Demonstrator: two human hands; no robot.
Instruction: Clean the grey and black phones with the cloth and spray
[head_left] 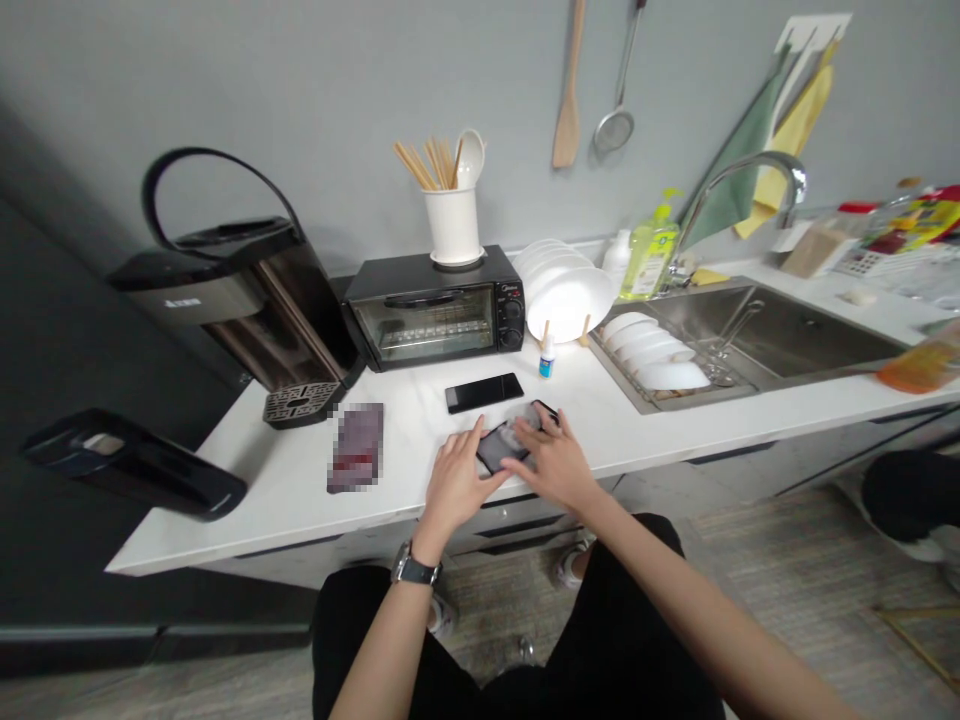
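Note:
A dark smartphone (492, 452) lies tilted on the white counter between my two hands. My left hand (459, 478) grips its left end, index finger at the upper corner and thumb along the near edge. Over the right end is my right hand (556, 462), thumb near the lower edge and fingers bent across the top. Beneath the right fingertips a pale grey patch shows; whether it is a cloth or a reflection is unclear. Just behind lies a second black phone (484, 393). A small white bottle with a blue label (547, 358) stands to the right.
Left of my hands lies a pixelated dark packet (357, 447). A toaster oven (435, 315) carries a utensil holder (454, 225). Farther left are a dispenser (262, 300) and a dark flask-like container (135, 465). Plates (566, 290) and a sink (795, 350) are at right.

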